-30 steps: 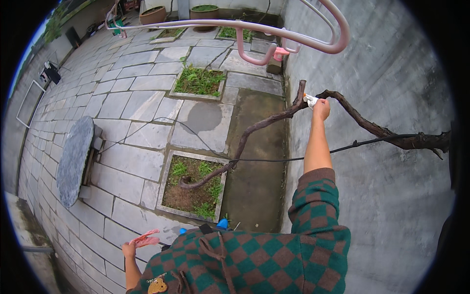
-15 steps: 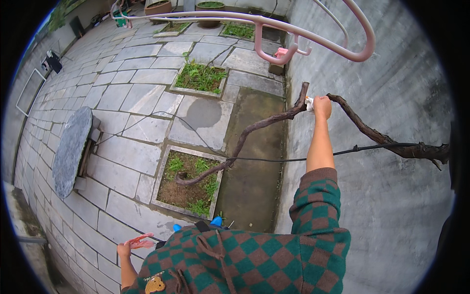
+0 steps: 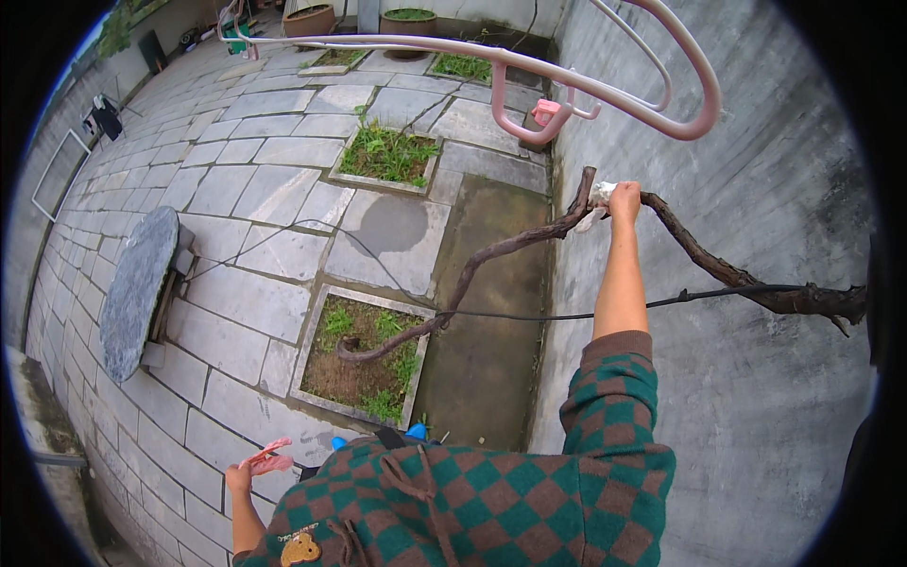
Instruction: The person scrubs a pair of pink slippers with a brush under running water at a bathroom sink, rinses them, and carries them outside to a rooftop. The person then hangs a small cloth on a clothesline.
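Observation:
My right hand (image 3: 624, 202) reaches out ahead, closed around a crumpled white tissue (image 3: 601, 195), with part of it hanging loose. The tissue is against the upper end of a twisted brown vine stem (image 3: 479, 260); my fingers hide how it continues there. Right of the hand, the thicker vine (image 3: 723, 268) runs down along the wall. Low on the left, my left hand (image 3: 239, 477) is closed on a thin, crumpled pink wrapper (image 3: 270, 457). A pink tubular clothes hanger (image 3: 576, 78) crosses the top of the view, close up, apart from both hands.
A grey wall (image 3: 737, 397) rises on the right. A dark cable (image 3: 557, 317) crosses below my right hand. Square planting beds (image 3: 385, 156) with stone rims break the paving (image 3: 246, 293). An oval stone table (image 3: 142, 293) stands left, and pots (image 3: 309, 21) stand far back.
My right hand has shifted slightly down with the tissue, and more of the tissue shows. The pink hanger sits a little lower at its right end. My left hand has hardly moved.

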`<state>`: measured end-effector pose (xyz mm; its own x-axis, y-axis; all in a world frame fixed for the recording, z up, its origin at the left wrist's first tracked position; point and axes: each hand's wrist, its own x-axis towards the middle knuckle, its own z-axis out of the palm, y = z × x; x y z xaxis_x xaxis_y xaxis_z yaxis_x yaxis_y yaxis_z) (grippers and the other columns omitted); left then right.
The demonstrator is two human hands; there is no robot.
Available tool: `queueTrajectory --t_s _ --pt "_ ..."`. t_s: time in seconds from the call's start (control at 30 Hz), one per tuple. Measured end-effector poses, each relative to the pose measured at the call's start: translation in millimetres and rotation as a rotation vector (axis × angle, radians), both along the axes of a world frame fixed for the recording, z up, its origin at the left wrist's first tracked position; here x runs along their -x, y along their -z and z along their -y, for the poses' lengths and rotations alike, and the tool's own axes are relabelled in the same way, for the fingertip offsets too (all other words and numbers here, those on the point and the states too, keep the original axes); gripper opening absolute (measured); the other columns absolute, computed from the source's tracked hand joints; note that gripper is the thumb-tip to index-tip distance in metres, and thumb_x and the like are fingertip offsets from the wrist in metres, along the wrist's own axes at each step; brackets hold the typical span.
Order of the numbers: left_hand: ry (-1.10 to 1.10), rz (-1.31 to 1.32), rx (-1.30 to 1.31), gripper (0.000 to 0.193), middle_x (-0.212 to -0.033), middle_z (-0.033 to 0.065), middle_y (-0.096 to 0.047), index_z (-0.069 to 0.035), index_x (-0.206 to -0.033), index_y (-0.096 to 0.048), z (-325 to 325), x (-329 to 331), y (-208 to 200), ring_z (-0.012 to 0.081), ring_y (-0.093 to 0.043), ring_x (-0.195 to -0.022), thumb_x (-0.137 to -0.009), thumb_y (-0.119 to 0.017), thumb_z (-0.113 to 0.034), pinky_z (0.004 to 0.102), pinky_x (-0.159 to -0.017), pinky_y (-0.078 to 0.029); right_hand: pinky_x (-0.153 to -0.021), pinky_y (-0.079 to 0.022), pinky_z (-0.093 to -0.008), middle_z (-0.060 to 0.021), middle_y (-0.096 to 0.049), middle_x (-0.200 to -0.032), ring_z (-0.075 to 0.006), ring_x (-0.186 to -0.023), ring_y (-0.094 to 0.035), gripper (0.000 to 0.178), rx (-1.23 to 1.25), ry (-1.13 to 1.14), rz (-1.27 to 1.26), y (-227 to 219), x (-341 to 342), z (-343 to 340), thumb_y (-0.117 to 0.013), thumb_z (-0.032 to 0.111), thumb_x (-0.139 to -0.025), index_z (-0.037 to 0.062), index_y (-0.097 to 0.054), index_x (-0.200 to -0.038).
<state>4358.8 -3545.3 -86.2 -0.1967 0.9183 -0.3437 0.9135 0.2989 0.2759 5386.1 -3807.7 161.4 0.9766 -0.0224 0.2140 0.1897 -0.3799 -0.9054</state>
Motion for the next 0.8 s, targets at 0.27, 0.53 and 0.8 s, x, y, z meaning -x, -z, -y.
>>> queueTrajectory --t_s 0.27,0.53,0.8 --pt "0.073 -0.039 -0.045 0.044 -0.082 0.03 -0.067 0.011 -0.084 -0.066 1 2 -4 0.0403 -0.068 -0.079 -0.075 -0.066 -0.031 0.0463 -0.073 -0.052 -0.059 -0.054 -0.044 -0.0207 -0.067 -0.091 -0.0361 -0.076 -0.069 0.023 0.305 0.134 0.069 -21 28 -4 -0.046 0.023 -0.097 0.0025 -0.044 -0.106" --pt "-0.035 0.268 -0.013 0.03 -0.064 0.011 -0.061 0.006 -0.088 -0.064 -10 -15 -7 0.0201 -0.055 -0.045 -0.08 -0.063 -0.023 0.0343 -0.04 -0.041 -0.08 -0.052 -0.0503 -0.0246 -0.065 -0.106 -0.0396 -0.094 -0.066 0.035 0.166 0.554 -0.209 33 55 14 -0.051 0.027 -0.095 -0.0015 -0.047 -0.115" --pt "-0.043 0.649 0.158 0.019 -0.066 0.0056 -0.061 0.0 -0.093 -0.065 -52 -107 -53 0.0106 -0.045 -0.04 -0.082 -0.062 -0.015 0.0262 -0.034 -0.033 -0.097 -0.047 -0.0479 -0.0319 -0.042 -0.133 -0.0442 -0.122 -0.047 0.049 -0.342 0.657 -0.452 52 93 -11 -0.05 0.026 -0.091 -0.0068 -0.047 -0.127"
